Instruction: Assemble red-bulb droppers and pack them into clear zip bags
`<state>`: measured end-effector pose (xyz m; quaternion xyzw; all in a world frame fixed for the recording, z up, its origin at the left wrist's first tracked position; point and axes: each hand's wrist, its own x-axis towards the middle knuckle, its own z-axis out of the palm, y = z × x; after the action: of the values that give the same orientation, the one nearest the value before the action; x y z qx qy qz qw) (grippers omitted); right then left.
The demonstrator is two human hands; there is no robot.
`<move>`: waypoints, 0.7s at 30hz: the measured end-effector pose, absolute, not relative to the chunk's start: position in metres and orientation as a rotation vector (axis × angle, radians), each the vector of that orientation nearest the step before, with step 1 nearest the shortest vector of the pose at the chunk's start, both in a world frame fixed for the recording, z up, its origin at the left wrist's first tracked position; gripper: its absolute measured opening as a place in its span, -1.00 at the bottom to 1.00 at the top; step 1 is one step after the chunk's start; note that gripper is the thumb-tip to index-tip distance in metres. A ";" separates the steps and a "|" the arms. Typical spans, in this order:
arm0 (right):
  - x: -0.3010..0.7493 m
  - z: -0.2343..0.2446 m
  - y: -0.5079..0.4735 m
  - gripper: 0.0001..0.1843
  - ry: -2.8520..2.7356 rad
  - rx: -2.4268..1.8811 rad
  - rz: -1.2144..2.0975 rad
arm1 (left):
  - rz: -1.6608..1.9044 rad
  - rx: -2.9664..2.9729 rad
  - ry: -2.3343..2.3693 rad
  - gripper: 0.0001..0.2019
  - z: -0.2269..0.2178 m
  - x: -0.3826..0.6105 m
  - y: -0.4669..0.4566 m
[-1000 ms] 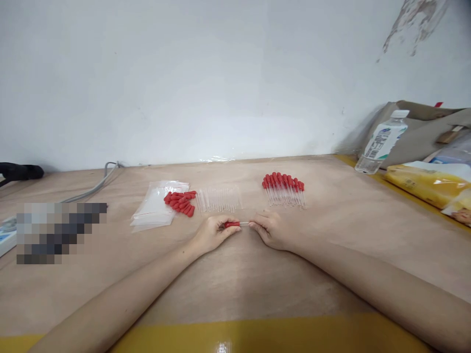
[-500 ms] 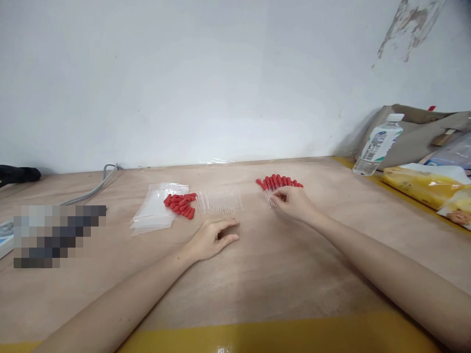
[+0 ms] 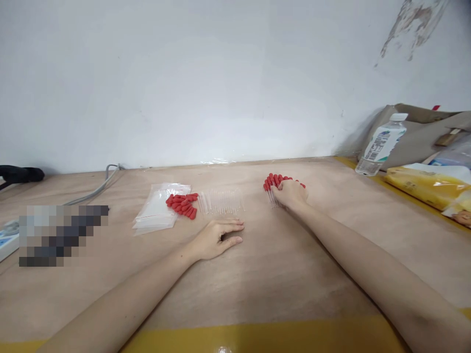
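My left hand (image 3: pixel 221 239) rests on the table with thumb and fingers apart, nothing in it. Just beyond it lies a row of thin clear tubes (image 3: pixel 221 201). My right hand (image 3: pixel 292 195) is at a fanned bunch of glass droppers with red rubber bulbs (image 3: pixel 274 179). Its fingers are curled down onto a dropper in this bunch; the hand hides the fingertips and part of the bunch. A pile of loose red rubber bulbs (image 3: pixel 183 204) lies left of the tubes, partly on a stack of clear plastic bags (image 3: pixel 156 211).
A water bottle (image 3: pixel 381 144) leans by a grey-beige bag (image 3: pixel 415 132) at the right, near a yellow packet (image 3: pixel 423 184). A grey cable (image 3: pixel 91 192), a black object (image 3: pixel 22 174) and a white power strip (image 3: pixel 9 241) lie at the left. The wall (image 3: pixel 221 88) borders the table's back.
The leftmost dropper now lies close against the others in the bunch. My right hand has shifted slightly over them, fingers turned down. My left hand stays nearly in place, its fingers slightly straighter.
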<state>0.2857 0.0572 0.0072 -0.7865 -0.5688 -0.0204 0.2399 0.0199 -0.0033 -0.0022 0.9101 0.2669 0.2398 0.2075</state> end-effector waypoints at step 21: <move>0.207 -0.002 0.051 -0.73 -1.824 -1.879 0.039 | 0.664 2.539 0.749 -0.67 -0.001 0.021 -0.004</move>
<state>0.2074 0.0505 -0.0016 -0.6931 -0.6729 0.0143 0.2580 0.0209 -0.0038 -0.0011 0.9106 0.2687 0.2381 0.2048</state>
